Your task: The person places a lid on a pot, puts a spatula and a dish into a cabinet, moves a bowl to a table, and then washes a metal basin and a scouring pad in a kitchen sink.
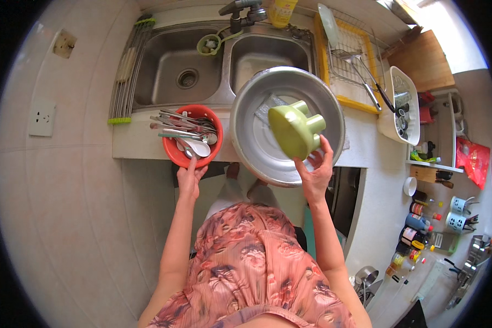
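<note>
My left hand (pixel 191 180) grips the near rim of a red plastic basket (pixel 172 153). Metal spoons, a white spoon (pixel 199 148) and other utensils lie in the basket, their handles pointing left. My right hand (pixel 316 174) holds a green object with short tubular feet (pixel 289 129), tilted on its side, above a large round metal basin (pixel 246 151). A clear, flat, crinkled piece (pixel 269 107) lies in the basin. The basin overlaps the front edge of the counter and part of the right sink bowl.
Behind is a double steel sink (pixel 176 53) with a faucet (pixel 242 14) and a green strainer (pixel 209 44). A roll-up rack (pixel 125 82) lies left. At right are a yellow-edged tray (pixel 358 104) with a wire rack, a white bin (pixel 387 123) and several bottles (pixel 418 221).
</note>
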Action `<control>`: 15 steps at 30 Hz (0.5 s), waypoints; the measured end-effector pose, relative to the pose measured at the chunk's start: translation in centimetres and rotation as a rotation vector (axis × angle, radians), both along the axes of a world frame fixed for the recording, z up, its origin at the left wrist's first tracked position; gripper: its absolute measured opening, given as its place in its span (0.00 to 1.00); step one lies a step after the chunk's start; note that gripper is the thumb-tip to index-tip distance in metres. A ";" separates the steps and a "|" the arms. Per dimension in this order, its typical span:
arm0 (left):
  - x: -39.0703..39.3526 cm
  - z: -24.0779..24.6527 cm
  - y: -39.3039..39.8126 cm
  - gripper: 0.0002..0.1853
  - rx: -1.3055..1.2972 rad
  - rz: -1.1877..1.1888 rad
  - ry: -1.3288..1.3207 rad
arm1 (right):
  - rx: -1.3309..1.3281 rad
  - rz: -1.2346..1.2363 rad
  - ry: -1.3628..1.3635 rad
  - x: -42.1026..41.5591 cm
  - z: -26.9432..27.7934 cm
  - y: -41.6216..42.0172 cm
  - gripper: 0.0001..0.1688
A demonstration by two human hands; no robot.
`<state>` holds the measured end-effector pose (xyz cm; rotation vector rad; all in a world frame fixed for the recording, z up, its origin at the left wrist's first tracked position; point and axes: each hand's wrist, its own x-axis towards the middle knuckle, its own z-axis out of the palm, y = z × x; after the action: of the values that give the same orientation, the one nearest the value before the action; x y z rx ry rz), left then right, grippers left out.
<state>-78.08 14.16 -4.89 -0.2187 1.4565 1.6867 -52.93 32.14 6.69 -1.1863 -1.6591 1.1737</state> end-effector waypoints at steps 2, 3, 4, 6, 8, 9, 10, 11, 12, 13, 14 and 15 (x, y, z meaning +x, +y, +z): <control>0.6 0.4 -0.6 0.17 0.039 -0.086 -0.150 | 0.373 -0.029 -0.280 0.5 -0.1 0.5 0.41; 1.0 0.9 -1.1 0.17 0.055 -0.129 -0.220 | 0.450 -0.018 -0.353 0.9 -0.2 0.6 0.41; 2.0 1.8 -0.9 0.18 0.053 -0.184 -0.277 | 0.526 -0.014 -0.436 1.4 -0.3 0.7 0.42; 3.7 4.2 0.0 0.17 -0.018 -0.421 -0.265 | 0.681 -0.033 -0.571 1.9 -0.1 0.6 0.42; 4.8 6.2 1.8 0.15 0.004 -0.629 -0.136 | 0.720 -0.064 -0.607 2.5 -0.2 0.3 0.41; 5.2 7.1 3.0 0.14 0.035 -0.700 -0.040 | 0.738 -0.078 -0.624 2.7 -0.3 0.1 0.41; 5.5 7.8 4.3 0.13 0.071 -0.770 0.058 | 0.771 -0.104 -0.641 2.8 -0.3 -0.1 0.39; 5.8 8.3 5.5 0.13 0.105 -0.775 0.118 | 0.765 -0.111 -0.641 2.9 -0.3 -0.4 0.39; 6.0 8.7 6.9 0.12 0.143 -0.777 0.180 | 0.764 -0.118 -0.638 2.9 -0.4 -0.7 0.39; 6.3 8.9 8.0 0.12 0.183 -0.779 0.240 | 0.763 -0.126 -0.637 3.1 -0.2 -1.1 0.39; 6.6 8.8 9.0 0.13 0.216 -0.781 0.352 | 0.825 -0.133 -0.626 3.2 0.2 -1.5 0.38; 6.8 8.8 9.9 0.16 0.227 -0.829 0.491 | 0.800 -0.146 -0.627 3.5 0.2 -1.8 0.38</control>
<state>-71.25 24.09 3.96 0.8668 1.3854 1.2144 -49.38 30.30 6.92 -1.1446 -2.1399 -0.0371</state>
